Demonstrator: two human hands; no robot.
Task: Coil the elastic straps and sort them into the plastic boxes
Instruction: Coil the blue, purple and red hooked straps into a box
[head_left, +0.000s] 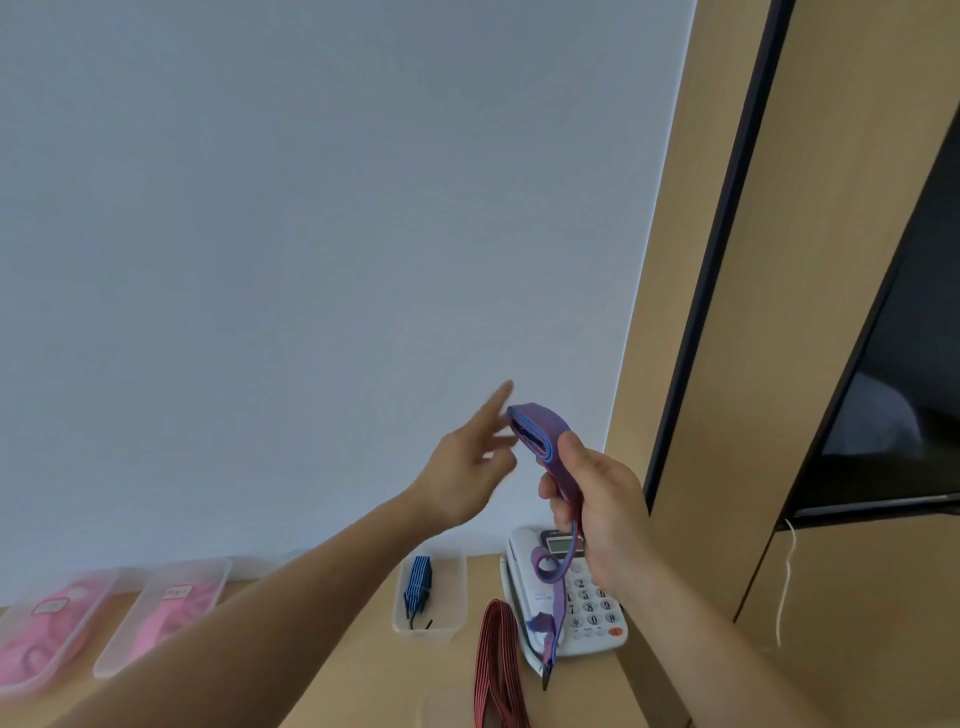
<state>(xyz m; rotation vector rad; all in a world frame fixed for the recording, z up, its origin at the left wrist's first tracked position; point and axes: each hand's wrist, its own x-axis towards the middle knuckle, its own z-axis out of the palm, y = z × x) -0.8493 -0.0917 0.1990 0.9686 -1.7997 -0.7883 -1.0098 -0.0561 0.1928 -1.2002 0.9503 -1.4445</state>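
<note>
My right hand (597, 499) is shut on a purple elastic strap (540, 431), partly folded into a flat coil above my fist. Its loose tail (558, 597) hangs down in front of the telephone. My left hand (467, 467) is raised just left of the coil, fingers spread and blurred, holding nothing. A clear plastic box (447, 626) on the wooden desk holds a coiled blue strap (418, 582). Two more clear boxes (111, 654) at the left hold pink straps (171, 618). A red striped strap (496, 660) lies loose on the desk.
A white desk telephone (597, 613) stands under my right hand. A white wall (311, 260) rises behind the desk. Wooden panelling and a dark screen (893, 389) fill the right side. A white cord (784, 587) hangs there.
</note>
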